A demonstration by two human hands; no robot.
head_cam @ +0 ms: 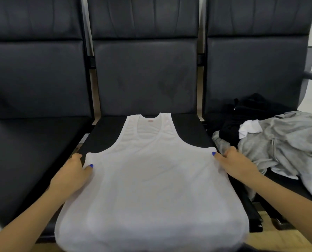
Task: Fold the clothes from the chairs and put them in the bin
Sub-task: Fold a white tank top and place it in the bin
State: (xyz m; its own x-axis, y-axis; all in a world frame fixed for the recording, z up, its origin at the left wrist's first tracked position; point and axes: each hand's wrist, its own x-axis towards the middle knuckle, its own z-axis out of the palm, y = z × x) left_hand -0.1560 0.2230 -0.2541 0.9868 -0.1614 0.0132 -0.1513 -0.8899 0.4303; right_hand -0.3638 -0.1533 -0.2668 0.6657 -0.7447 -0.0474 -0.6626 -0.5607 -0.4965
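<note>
A white vest (147, 179) lies flat and face up on the middle seat (188, 128) of a row of black chairs, neck toward the backrest, hem hanging over the front edge toward the person. The left hand (75, 171) pinches the vest's left side just below the armhole, thumb on top of the cloth and fingers curled under the edge. The right hand (233, 162) holds the opposite side the same way, thumb on the fabric. Holding both sides at the same height likely serves to pull the cloth taut and square before the first fold; spread like this, the vest can be folded along straight lines.

On the right seat a loose pile (279, 142) waits, just beside the right hand: grey garments, a black one behind and a bit of white between them. The left seat (33, 151) carries nothing that shows.

The seats are smooth, dark padded leather or vinyl, joined by a black frame. A pale wall shows at the right, light wooden floor below. No bin is in view.
</note>
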